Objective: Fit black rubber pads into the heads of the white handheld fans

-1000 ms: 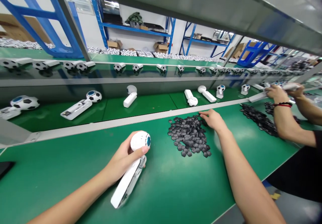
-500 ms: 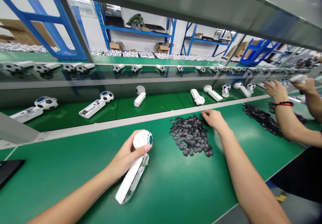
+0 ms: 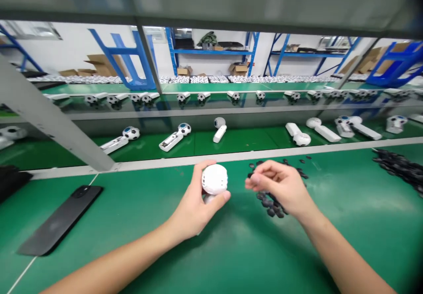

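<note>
My left hand (image 3: 194, 206) is wrapped round a white ball-headed device (image 3: 214, 179), its round head up between thumb and fingers; the handle below is mostly hidden behind the hand. To the right, my right hand (image 3: 279, 184) is raised over the pile of black pieces (image 3: 272, 206), thumb and fingertips pinched together. A small dark piece (image 3: 250, 175) shows at those fingertips, though it may belong to the pile behind. A short gap separates the two hands.
Several football-patterned devices (image 3: 131, 133) lie on the green belt (image 3: 244, 142) beyond the pale rail (image 3: 185, 161). A black phone (image 3: 62, 219) rests at left, near a slanted grey post (image 3: 56, 118). Another black pile (image 3: 401, 168) lies at right.
The view has swung right. My right hand has come back from the pile's far edge towards the left hand. The device's head has been turned, and its blue spot now barely shows.
</note>
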The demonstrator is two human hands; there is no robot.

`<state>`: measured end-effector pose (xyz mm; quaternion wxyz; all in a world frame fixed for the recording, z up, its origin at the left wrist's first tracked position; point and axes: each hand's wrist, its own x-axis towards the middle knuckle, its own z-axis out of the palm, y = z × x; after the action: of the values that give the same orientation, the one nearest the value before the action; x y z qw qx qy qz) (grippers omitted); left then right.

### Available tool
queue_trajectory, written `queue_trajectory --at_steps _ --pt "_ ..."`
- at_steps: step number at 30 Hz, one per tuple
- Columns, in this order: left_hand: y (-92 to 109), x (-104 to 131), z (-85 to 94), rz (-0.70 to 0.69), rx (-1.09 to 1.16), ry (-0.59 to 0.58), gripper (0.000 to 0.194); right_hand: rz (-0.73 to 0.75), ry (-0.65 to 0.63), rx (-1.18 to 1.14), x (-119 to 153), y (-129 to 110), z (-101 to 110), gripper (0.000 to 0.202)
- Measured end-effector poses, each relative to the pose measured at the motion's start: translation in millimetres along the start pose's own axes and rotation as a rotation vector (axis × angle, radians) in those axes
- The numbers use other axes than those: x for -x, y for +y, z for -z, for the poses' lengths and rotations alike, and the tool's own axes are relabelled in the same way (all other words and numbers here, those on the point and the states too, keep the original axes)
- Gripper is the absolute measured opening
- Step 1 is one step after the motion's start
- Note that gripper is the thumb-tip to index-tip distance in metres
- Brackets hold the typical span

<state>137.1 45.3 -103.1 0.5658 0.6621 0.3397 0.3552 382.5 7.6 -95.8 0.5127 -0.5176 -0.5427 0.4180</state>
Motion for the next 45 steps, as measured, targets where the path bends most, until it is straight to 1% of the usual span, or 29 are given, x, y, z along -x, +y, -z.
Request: queue_trajectory --at_steps 2,3,5,7,9,12,14,15,18,21,26,28,29,30,32,33,34,35,36,37,38,40,41,42,43,45 --pt "1.0 1.9 -1.6 -0.052 -0.125 0.0 0.063 0.004 -0.079 -0.09 13.0 -6.8 -28.0 0.025" --pt "0.9 2.9 -2.7 -0.068 -0.15 -0.012 0.06 0.009 -0.092 -0.114 16.9 -6.9 -37.1 0.024" --pt "-0.1 4.5 -4.5 -0.099 -0.173 -0.035 0.06 0.016 -0.093 -0.127 19.9 -3.1 -46.1 0.024" --pt "-1.0 5.4 -5.2 -0.135 -0.213 -0.055 0.066 0.013 -0.083 -0.115 19.2 1.2 -45.8 0.024" --pt "-1.2 5.0 -4.7 -0.155 -0.257 -0.069 0.074 -0.001 -0.09 -0.091 17.8 2.4 -40.9 0.024" --pt "-0.5 3.2 -4.2 -0.115 -0.278 -0.079 0.08 -0.021 -0.157 -0.022 17.8 -1.1 -34.7 0.023" --pt "-0.8 2.2 -5.4 -0.082 -0.29 -0.089 0.084 -0.016 -0.176 0.053 19.2 -3.7 -35.3 0.023" --pt "-1.5 1.9 -6.7 -0.076 -0.295 -0.08 0.086 -0.008 -0.159 0.082 20.0 -4.4 -36.9 0.022" --pt "-5.9 1.6 -11.6 -0.061 -0.299 -0.021 0.091 0.009 -0.048 0.107 21.8 -4.3 -43.3 0.023" --pt "-11.4 0.8 -15.6 -0.029 -0.327 0.008 0.089 0.018 0.005 0.124 21.8 -1.2 -45.2 0.027" --pt "-14.4 -3.3 -17.8 -0.056 -0.371 0.026 0.081 0.042 -0.011 0.174 19.8 7.3 -40.1 0.028" --pt "-10.4 -5.6 -17.5 -0.045 -0.395 0.002 0.078 0.056 -0.049 0.188 18.1 8.7 -37.7 0.028" --pt "-7.2 -6.9 -16.8 -0.033 -0.406 -0.026 0.075 0.065 -0.099 0.194 16.1 8.6 -35.4 0.027" --pt "-3.5 -8.2 -15.6 -0.02 -0.413 -0.061 0.071 0.071 -0.182 0.196 12.9 8.2 -31.5 0.026" --pt "3.8 -10.9 -11.7 0.005 -0.414 -0.126 0.061 0.074 -0.356 0.186 2.5 7.9 -14.9 0.023" --pt "6.7 -12.4 -9.0 0.012 -0.411 -0.143 0.056 0.072 -0.386 0.196 -4.3 9.0 -0.8 0.026" --pt "8.7 -13.9 -6.0 0.012 -0.401 -0.148 0.053 0.066 -0.346 0.227 -11.6 11.5 17.6 0.032" --pt "9.8 -15.3 -3.0 0.006 -0.381 -0.142 0.05 0.062 -0.186 0.303 -18.8 15.7 40.2 0.037" --pt "9.9 -16.7 -0.2 -0.002 -0.349 -0.132 0.049 0.055 0.058 0.455 -25.3 21.8 66.0 0.039" --pt "9.3 -17.8 2.5 -0.004 -0.303 -0.126 0.048 0.013 0.292 0.635 -30.4 29.7 93.6 0.039" --pt "8.0 -18.5 4.7 0.001 -0.25 -0.127 0.048 -0.034 0.434 0.71 -33.9 39.2 121.3 0.038" --pt "4.5 -18.8 7.8 0.013 -0.163 -0.129 0.046 -0.127 0.599 0.803 -36.1 60.7 170.4 0.038" --pt "2.5 -18.4 8.7 -0.002 -0.15 -0.12 0.046 -0.178 0.647 0.838 -35.6 71.6 189.1 0.039" --pt "0.4 -17.8 9.1 -0.042 -0.163 -0.105 0.046 -0.226 0.679 0.863 -34.6 81.9 203.0 0.04" --pt "-2.0 -17.2 9.1 -0.111 -0.199 -0.09 0.047 -0.268 0.701 0.881 -33.6 91.0 212.4 0.04" --pt "-8.4 -16.7 8.3 -0.312 -0.317 -0.075 0.054 -0.33 0.733 0.902 -33.2 104.9 220.0 0.039"
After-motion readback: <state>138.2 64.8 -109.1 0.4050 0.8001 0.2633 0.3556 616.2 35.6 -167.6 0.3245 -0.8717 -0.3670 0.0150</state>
